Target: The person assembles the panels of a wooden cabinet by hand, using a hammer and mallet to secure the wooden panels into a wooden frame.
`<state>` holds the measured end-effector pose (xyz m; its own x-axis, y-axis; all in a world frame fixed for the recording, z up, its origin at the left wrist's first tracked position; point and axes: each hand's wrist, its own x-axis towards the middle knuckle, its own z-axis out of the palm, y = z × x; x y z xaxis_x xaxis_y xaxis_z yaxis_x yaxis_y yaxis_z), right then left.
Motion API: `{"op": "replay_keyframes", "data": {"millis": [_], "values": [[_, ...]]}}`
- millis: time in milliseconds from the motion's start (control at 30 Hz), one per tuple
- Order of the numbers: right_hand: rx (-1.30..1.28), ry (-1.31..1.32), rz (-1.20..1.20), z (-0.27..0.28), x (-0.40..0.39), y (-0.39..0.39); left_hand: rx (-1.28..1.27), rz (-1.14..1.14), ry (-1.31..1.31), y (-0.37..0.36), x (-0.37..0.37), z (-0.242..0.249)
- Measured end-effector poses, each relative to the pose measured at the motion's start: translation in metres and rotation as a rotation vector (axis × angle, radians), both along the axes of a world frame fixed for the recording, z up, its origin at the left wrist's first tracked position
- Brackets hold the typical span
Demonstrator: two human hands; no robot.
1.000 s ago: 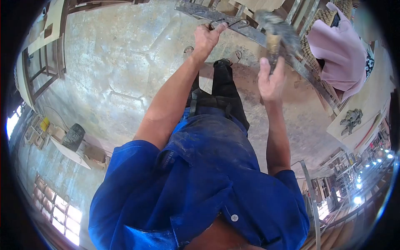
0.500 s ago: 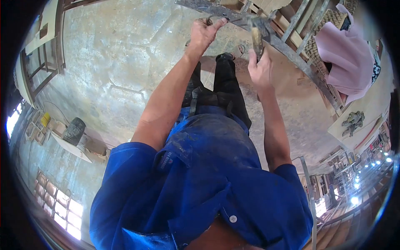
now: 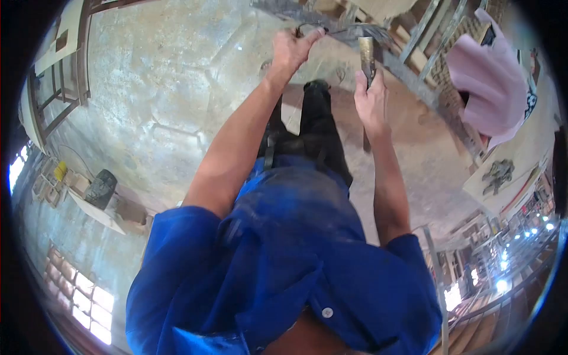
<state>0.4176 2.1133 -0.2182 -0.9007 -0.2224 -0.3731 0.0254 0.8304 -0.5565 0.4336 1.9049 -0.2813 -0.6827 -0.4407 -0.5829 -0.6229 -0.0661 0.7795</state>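
My left hand (image 3: 291, 52) is closed in a pinch near the top of the head view. A thin dark piece shows at its fingertips, too small to name, close to the edge of a grey, worn beam (image 3: 402, 71). On the right, the fingers of my right hand (image 3: 373, 103) are wrapped round the handle of a hammer (image 3: 367, 54). The handle is worn and yellowish brown at its upper part. Motion smears the hammer's head, which lies over the beam, to the right of my left hand.
A pink cloth (image 3: 488, 80) hangs over woven material at the upper right. A board (image 3: 494, 189) with a crumpled dark item (image 3: 499, 176) stands below it. Wooden frames (image 3: 80, 59) are at the upper left. My legs (image 3: 319, 124) stand on the stained floor (image 3: 160, 77).
The hammer in my right hand has shifted and its head is now blurred; more of the handle's end shows. My left hand stays almost in the same place. The view has shifted slightly.
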Motion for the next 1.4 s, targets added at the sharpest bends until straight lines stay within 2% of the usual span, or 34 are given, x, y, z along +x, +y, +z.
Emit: {"op": "replay_keyframes", "data": {"millis": [67,167,200,233,267,333,367,433,467,533,633,667,733,767,833,867,933,967,1033,1100,1167,1233,1267,1300,1367,1400], "values": [[-0.02,0.038,0.03,0.006,-0.008,-0.002,-0.008,0.004,0.008,0.001,0.004,0.001],[0.059,-0.001,-0.034,0.06,-0.02,-0.012,-0.075,0.022,0.093,-0.005,-0.013,0.002],[0.025,-0.062,-0.142,0.084,-0.022,-0.016,-0.099,0.016,0.062,-0.004,-0.007,0.003],[0.032,-0.078,-0.143,0.095,-0.015,-0.013,-0.117,0.008,0.022,0.001,0.002,0.001],[-0.256,0.059,-0.242,0.104,-0.01,-0.01,-0.088,0.039,0.065,0.002,0.002,-0.008],[-0.543,0.199,-0.334,0.093,-0.005,-0.005,-0.101,0.043,0.064,0.005,0.001,-0.006],[-0.343,0.339,-0.199,0.067,0.002,-0.003,-0.123,0.045,0.071,0.003,0.0,-0.002],[-0.061,0.263,-0.033,0.011,0.008,0.001,-0.12,0.039,0.066,0.003,-0.001,0.001],[0.022,0.048,-0.003,-0.008,0.006,0.005,-0.11,0.029,0.057,0.005,-0.003,0.003],[0.007,0.078,-0.002,0.002,-0.016,-0.007,-0.124,0.034,0.071,-0.005,-0.015,0.007],[-0.04,0.13,0.052,0.051,-0.03,-0.004,-0.117,0.025,0.052,0.003,-0.006,0.006],[-0.048,0.08,-0.12,0.079,-0.027,-0.005,-0.119,0.024,0.027,0.005,-0.002,0.001],[-0.044,0.004,-0.296,0.097,-0.009,0.004,-0.131,0.038,0.05,0.008,0.001,-0.004],[-0.386,0.136,-0.302,0.098,-0.006,0.011,-0.149,0.057,0.087,0.008,0.0,-0.006],[-0.315,0.323,-0.203,0.084,0.004,0.006,-0.176,0.058,0.087,0.009,0.001,-0.016],[0.099,0.374,-0.1,0.061,0.013,-0.002,-0.202,0.054,0.102,0.009,0.0,-0.018],[0.012,0.097,-0.051,-0.003,0.01,0.018,-0.101,0.063,0.103,0.016,-0.002,0.003],[-0.006,0.119,-0.028,-0.009,-0.014,0.011,-0.023,0.093,0.109,0.012,-0.008,0.01],[-0.053,-0.043,-0.029,0.013,-0.015,0.019,0.053,0.107,0.095,0.018,0.005,0.005],[0.042,0.072,0.003,0.028,-0.013,0.029,0.139,0.124,0.146,0.0,-0.017,0.002],[0.022,0.168,-0.02,0.047,0.007,0.041,0.171,0.038,0.133,-0.007,0.0,0.009],[-0.253,-0.327,-0.326,0.05,0.02,0.057,0.076,-0.104,0.116,-0.038,0.011,0.026],[-0.496,-0.309,-0.408,0.042,0.031,0.061,0.065,-0.064,0.157,-0.056,0.022,0.038],[-0.336,-0.331,-0.423,0.09,0.033,0.03,0.063,-0.031,0.206,-0.074,0.032,0.054],[-0.386,-0.313,-0.407,0.098,0.049,0.019,0.224,0.211,0.232,-0.113,0.062,0.089],[-0.427,-0.33,-0.397,0.088,0.06,0.023,0.214,0.291,0.251,-0.138,0.076,0.092]]}}
